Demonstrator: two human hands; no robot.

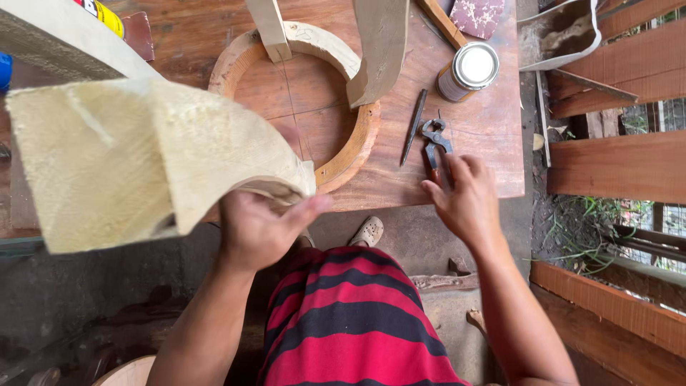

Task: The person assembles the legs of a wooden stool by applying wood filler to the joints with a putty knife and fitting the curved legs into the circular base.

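Observation:
My left hand (261,229) grips the narrow end of a large pale curved wooden piece (143,157), lifted close to the camera over the left of the bench. My right hand (464,196) rests at the bench's front edge, its fingers on the red handles of metal pincers (433,143). A dark metal punch (414,127) lies just left of the pincers. A round wooden ring (357,146) sits on the brown wooden bench (486,136), with two pale curved legs (382,50) standing on it.
A small tin can (468,70) with a shiny lid stands at the bench's back right. A maroon speckled block (477,14) lies behind it. Reddish planks (618,164) lie to the right. My foot in a pale shoe (368,231) is below the bench.

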